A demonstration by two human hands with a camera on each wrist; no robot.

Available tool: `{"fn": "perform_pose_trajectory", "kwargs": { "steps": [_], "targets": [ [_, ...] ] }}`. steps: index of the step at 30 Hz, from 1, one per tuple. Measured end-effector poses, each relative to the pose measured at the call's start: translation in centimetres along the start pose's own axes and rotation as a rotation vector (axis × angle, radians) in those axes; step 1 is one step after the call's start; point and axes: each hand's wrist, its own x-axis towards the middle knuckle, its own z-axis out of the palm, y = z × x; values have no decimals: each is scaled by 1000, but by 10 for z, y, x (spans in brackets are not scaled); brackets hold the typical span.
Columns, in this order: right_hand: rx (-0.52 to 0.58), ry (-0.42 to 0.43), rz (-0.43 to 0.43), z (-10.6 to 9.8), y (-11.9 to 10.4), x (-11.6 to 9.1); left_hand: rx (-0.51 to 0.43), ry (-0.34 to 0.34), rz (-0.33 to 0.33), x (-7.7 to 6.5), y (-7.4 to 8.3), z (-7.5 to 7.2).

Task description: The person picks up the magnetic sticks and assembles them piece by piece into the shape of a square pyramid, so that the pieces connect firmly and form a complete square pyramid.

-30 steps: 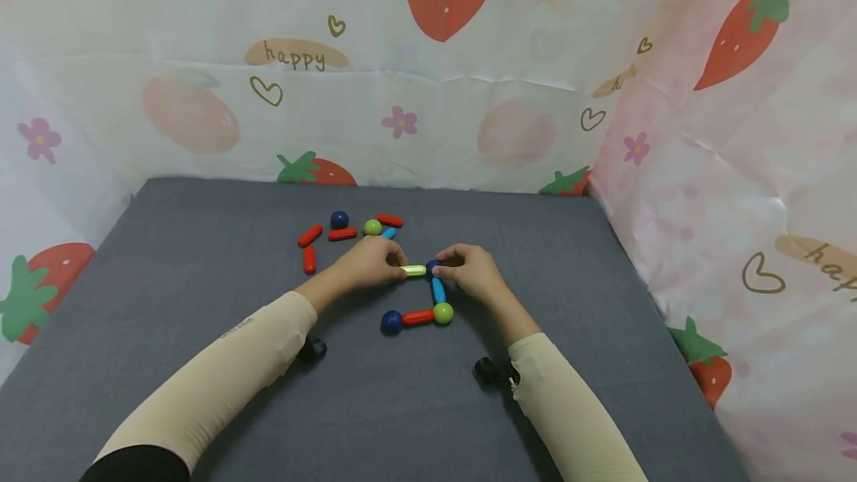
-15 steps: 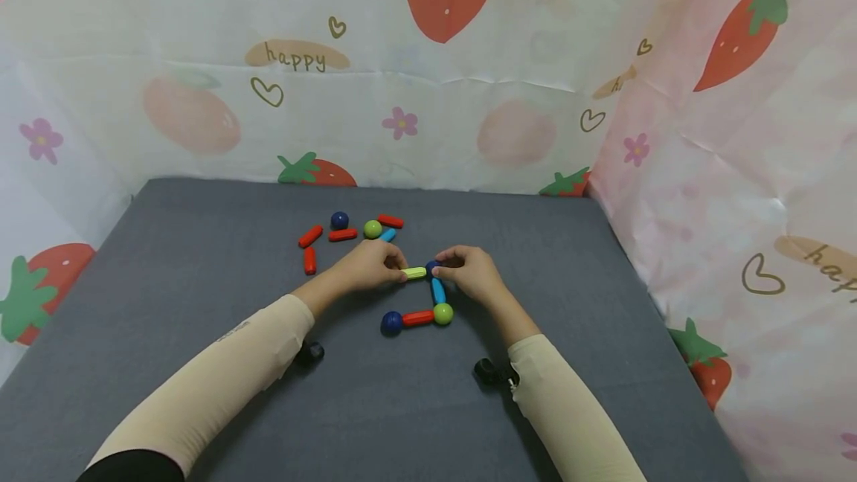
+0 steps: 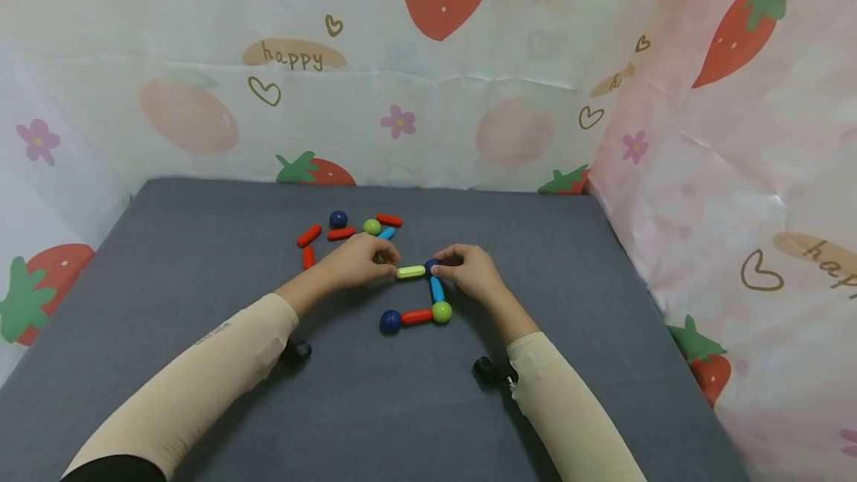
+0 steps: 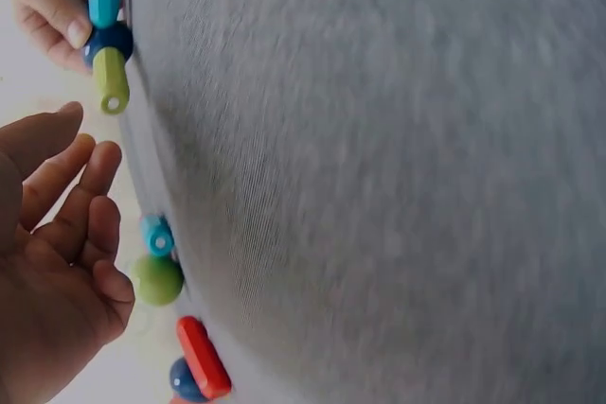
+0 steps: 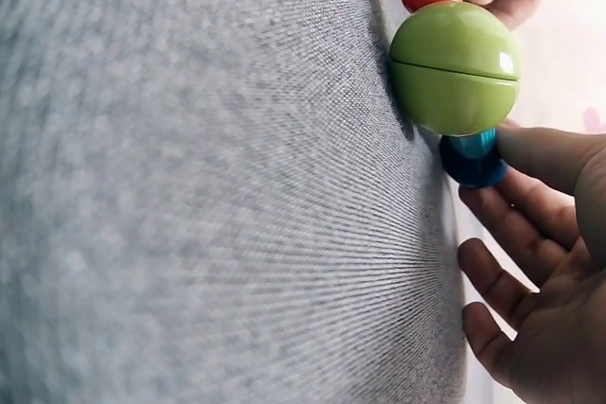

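Observation:
My right hand (image 3: 472, 274) pinches a dark blue ball (image 3: 430, 268) between thumb and fingers. A yellow-green rod (image 4: 112, 82) sticks out from that ball toward my left hand (image 4: 62, 253), its near end free. My left hand holds nothing; its fingers are loosely bent, a small gap from the rod. From the held ball a light blue rod (image 3: 437, 290) runs to a green ball (image 5: 456, 68). A red rod (image 3: 417, 317) joins the green ball to another dark blue ball (image 3: 390, 322). In the right wrist view the green ball partly hides the pinched ball.
Behind my left hand lie several loose red rods (image 3: 309, 236), a dark blue ball (image 3: 338, 219), a green ball (image 3: 371, 227) and a light blue rod (image 3: 386, 233). Everything is on a grey cloth-covered table (image 3: 576, 259). A printed curtain (image 3: 428, 117) stands along the back and sides.
My left hand has let go of the yellow-green rod and drawn back slightly to the left. The right hand keeps its pinch on the dark blue ball.

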Motion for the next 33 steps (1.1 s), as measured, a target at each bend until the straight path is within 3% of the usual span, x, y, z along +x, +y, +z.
{"fn": "perform_pose_trajectory", "kwargs": {
  "steps": [8,16,24,33],
  "targets": [
    [-4,-5,-8,-2,1,0,43,80,-39,-5,-4,-24],
    [3,0,12,-2,1,1,44,160,-93,-5,-22,-38],
    [4,2,21,-2,2,1,77,237,-115,7,-34,-42],
    [25,4,22,1,4,1,74,236,-166,21,-45,-37]
  ]
}}
